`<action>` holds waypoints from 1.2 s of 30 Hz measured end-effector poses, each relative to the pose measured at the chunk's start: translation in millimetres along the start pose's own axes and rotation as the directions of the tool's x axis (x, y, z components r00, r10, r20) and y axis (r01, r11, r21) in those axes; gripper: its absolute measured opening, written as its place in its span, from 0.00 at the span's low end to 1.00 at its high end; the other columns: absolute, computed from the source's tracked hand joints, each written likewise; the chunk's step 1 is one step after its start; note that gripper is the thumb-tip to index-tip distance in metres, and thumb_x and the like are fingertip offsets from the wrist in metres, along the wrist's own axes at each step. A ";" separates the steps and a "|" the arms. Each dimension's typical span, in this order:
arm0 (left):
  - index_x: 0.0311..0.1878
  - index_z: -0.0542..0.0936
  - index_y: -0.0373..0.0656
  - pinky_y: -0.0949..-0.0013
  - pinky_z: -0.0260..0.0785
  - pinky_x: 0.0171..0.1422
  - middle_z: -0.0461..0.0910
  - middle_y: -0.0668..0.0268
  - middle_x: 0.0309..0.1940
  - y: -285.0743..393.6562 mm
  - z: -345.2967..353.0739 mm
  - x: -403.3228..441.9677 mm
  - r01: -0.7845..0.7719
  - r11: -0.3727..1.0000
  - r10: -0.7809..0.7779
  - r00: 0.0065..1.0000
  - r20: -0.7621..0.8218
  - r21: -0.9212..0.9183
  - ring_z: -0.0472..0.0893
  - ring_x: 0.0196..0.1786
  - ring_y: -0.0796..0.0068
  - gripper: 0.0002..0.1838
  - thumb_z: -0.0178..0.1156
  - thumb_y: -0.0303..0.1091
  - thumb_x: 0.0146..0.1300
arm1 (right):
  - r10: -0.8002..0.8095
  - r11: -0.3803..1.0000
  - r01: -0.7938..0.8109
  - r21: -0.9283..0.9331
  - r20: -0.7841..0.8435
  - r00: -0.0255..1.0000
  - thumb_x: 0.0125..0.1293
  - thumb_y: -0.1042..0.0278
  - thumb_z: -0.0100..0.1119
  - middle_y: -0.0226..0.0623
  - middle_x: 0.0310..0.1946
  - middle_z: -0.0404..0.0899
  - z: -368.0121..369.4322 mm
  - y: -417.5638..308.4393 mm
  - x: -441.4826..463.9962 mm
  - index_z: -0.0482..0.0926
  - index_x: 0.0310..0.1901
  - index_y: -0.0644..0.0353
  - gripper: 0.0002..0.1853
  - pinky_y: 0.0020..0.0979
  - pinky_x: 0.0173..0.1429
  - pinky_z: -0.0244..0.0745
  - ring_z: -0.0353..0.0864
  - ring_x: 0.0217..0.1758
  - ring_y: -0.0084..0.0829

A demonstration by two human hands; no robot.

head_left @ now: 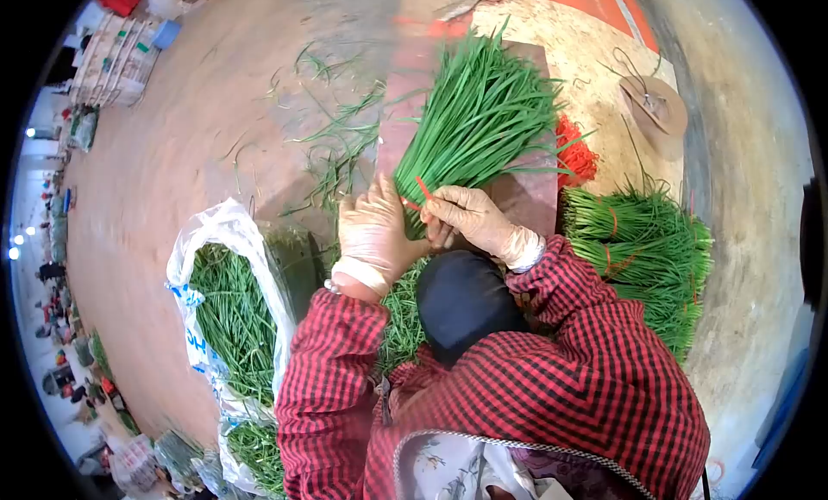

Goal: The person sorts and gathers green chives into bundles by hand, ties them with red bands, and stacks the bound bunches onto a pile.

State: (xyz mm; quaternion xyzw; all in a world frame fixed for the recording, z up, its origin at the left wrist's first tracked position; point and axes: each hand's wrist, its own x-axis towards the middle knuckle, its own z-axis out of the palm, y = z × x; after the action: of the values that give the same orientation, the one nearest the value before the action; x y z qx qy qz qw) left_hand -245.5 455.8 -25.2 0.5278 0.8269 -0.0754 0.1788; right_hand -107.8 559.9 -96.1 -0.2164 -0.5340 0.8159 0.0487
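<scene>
A large bunch of long green stalks (483, 112) lies fanned out on a reddish board (526, 198). At its narrow lower end, my left hand (375, 228), in a pale glove, is wrapped against the left side of the stalks. On the right side, my right hand (474, 220), also gloved, pinches a thin red tie (423, 188) that crosses the stalks between the two hands. The base of the bunch is partly hidden by my hands.
Tied green bundles (638, 241) are stacked at the right, below red ties (576, 151) and a tan hat-like object (654, 105). A white plastic bag (226, 220) of greens stands at the left. Loose stalks (341, 138) litter the floor.
</scene>
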 end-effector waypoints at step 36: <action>0.78 0.47 0.44 0.60 0.64 0.69 0.65 0.52 0.68 150.3 -52.2 -43.5 -0.561 0.417 0.481 0.804 -0.351 -0.715 0.70 0.65 0.64 0.56 0.74 0.31 0.52 | -0.452 0.518 0.796 0.314 -0.689 0.566 0.71 0.54 0.50 0.33 0.56 0.76 -91.9 -78.8 -146.6 0.72 0.60 0.59 0.22 0.33 0.66 0.69 0.75 0.58 0.28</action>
State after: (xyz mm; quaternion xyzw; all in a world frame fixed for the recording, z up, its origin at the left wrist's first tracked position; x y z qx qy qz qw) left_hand -105.1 500.1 49.0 0.6241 0.5728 0.3819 0.3695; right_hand 49.7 626.0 -12.5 -0.1853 -0.2532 0.7653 0.5620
